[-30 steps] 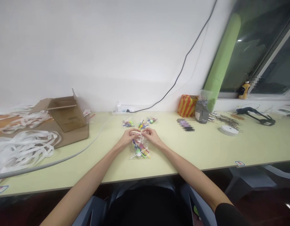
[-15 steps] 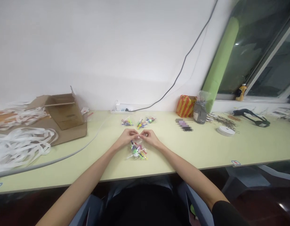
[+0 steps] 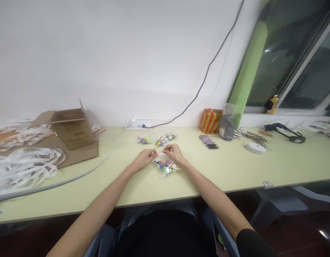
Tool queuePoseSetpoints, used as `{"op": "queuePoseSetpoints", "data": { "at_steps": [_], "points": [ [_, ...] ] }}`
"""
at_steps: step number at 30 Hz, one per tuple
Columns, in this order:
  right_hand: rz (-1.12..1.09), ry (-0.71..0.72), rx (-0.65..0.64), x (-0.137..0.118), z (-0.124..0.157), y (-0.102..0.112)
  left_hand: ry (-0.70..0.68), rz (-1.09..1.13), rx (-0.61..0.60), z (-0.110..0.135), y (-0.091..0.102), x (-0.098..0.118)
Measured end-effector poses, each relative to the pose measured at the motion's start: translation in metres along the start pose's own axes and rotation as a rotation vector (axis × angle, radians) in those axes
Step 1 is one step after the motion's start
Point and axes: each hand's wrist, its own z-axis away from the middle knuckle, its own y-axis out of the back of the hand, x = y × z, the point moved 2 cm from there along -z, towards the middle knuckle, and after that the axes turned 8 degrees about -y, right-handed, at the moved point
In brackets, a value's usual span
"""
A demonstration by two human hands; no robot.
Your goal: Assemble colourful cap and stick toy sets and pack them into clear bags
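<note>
A clear plastic bag (image 3: 167,167) with small colourful pieces in it hangs or lies just in front of me over the table, its upper edge toward the wall. My left hand (image 3: 146,157) pinches the bag's upper left corner. At the upper right edge, the fingers of my right hand (image 3: 173,152) are closed on the same bag. Green, red, purple and blue bits show through the film; their exact kind is too small to tell. Beyond my hands lie three similar filled bags, among them a left one (image 3: 144,139) and a right one (image 3: 170,137).
A cardboard box (image 3: 74,130) and a heap of white strips (image 3: 28,166) occupy the left side. A grey cable (image 3: 81,175) crosses the table there. Rightward are a striped bag (image 3: 210,120), a grey bag (image 3: 226,127), a white roll (image 3: 256,148) and black straps (image 3: 288,132).
The bag's filled lower part has swung right and a little up. My right hand has moved slightly right and up, widening the gap between my hands.
</note>
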Motion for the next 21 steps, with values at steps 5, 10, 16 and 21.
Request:
{"op": "queuePoseSetpoints", "data": {
  "at_steps": [5, 10, 16, 21],
  "points": [
    [0.050, -0.056, 0.068, 0.006, -0.005, 0.008, 0.007, -0.071, -0.026, -0.003, -0.005, -0.001],
    [0.062, -0.143, 0.094, 0.012, -0.008, 0.012, -0.003, -0.115, -0.049, -0.001, -0.004, 0.004],
    [-0.038, -0.241, 0.071, 0.011, -0.007, 0.015, -0.025, -0.131, -0.045, -0.001, -0.006, 0.007],
    [-0.015, -0.282, 0.020, 0.009, -0.016, 0.022, -0.030, -0.163, -0.028, -0.002, -0.015, 0.008]
  ]
}}
